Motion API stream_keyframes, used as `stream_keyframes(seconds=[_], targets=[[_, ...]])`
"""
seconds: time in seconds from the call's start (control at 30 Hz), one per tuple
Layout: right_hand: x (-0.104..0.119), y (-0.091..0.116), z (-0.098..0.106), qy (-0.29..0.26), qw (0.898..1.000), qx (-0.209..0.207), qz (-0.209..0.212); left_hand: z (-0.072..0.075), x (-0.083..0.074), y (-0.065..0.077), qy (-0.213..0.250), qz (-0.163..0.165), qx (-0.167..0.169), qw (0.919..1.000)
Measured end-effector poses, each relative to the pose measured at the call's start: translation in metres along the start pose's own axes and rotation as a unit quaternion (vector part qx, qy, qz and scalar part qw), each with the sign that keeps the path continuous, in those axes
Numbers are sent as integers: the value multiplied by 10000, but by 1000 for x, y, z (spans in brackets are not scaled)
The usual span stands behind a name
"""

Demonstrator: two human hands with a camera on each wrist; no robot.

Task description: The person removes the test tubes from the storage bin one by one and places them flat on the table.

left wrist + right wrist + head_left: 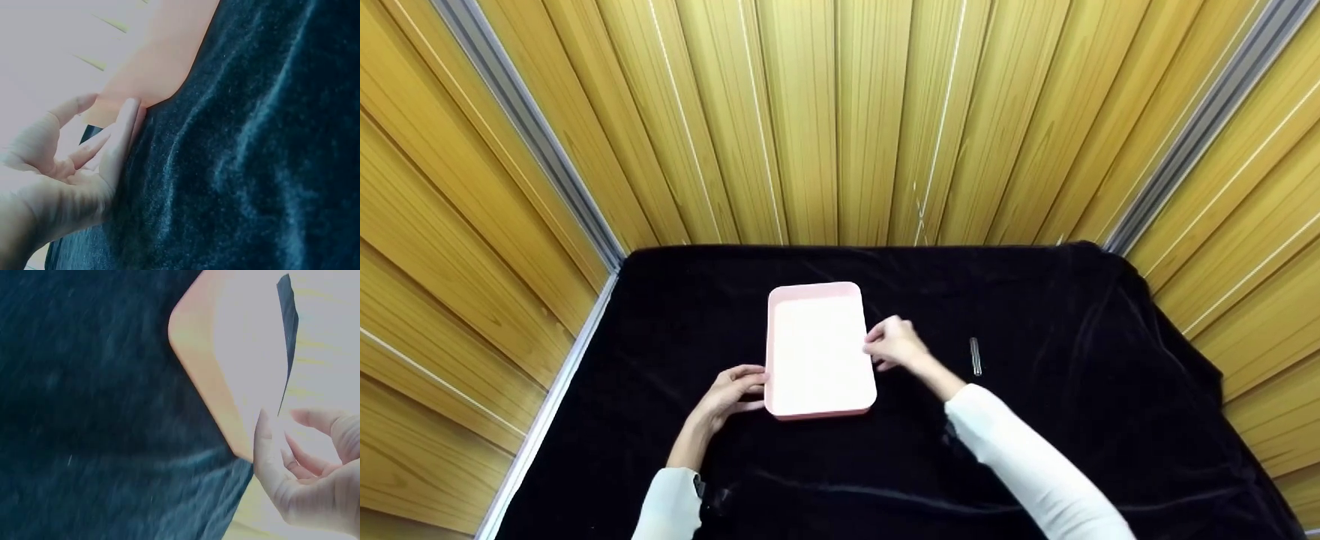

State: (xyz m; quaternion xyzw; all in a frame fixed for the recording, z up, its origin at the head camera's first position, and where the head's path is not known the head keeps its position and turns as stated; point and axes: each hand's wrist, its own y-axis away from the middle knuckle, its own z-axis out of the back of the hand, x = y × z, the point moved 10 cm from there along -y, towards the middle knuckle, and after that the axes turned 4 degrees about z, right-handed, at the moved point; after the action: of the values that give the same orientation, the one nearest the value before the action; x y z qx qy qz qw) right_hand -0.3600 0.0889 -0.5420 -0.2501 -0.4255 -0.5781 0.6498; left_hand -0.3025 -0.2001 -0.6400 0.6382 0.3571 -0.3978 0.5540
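A shallow pink rectangular tray (821, 360) with a pale, washed-out inside lies on the black cloth, its long sides running away from me. My left hand (729, 394) holds its left side near the front corner, fingertips right at the wall. In the left wrist view, fingers of the left hand (73, 163) bear on the pink outer wall (163, 67). At the middle of the tray's right side, my right hand (894, 343) pinches the rim. The right wrist view shows that hand (315, 467) with fingers close against the tray wall (211, 388).
To the right of my right hand, a slim, shiny, clear-looking rod or tube (976, 356) lies on the black cloth (1072, 420). Yellow wood-patterned walls (870, 127) rise behind the table and along both sides, with grey metal strips at the corners.
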Motion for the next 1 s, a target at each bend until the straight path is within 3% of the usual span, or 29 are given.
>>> stream_keyframes(seconds=[0.23, 0.43, 0.53, 0.7, 0.87, 1.0], targets=[[8, 1, -48, 145, 9986, 507, 69, -5, -2, 0, -26, -106, 195, 9998], [-4, 8, -94, 67, 9936, 1116, -181, -11, -2, 0, -67, -104, 322, 9994], [-5, 8, -107, 205, 9945, 1019, -138, -9, -2, 0, -61, -89, 255, 9996], [2, 9, -116, 796, 9948, 534, 350, -7, 2, 2, -120, -74, 295, 9995], [10, 12, -114, 1287, 9883, 160, 802, -9, 1, 4, -294, -129, 364, 9988], [11, 11, -111, 1387, 9865, 94, 860, -12, -2, 5, -329, -236, 460, 9981]])
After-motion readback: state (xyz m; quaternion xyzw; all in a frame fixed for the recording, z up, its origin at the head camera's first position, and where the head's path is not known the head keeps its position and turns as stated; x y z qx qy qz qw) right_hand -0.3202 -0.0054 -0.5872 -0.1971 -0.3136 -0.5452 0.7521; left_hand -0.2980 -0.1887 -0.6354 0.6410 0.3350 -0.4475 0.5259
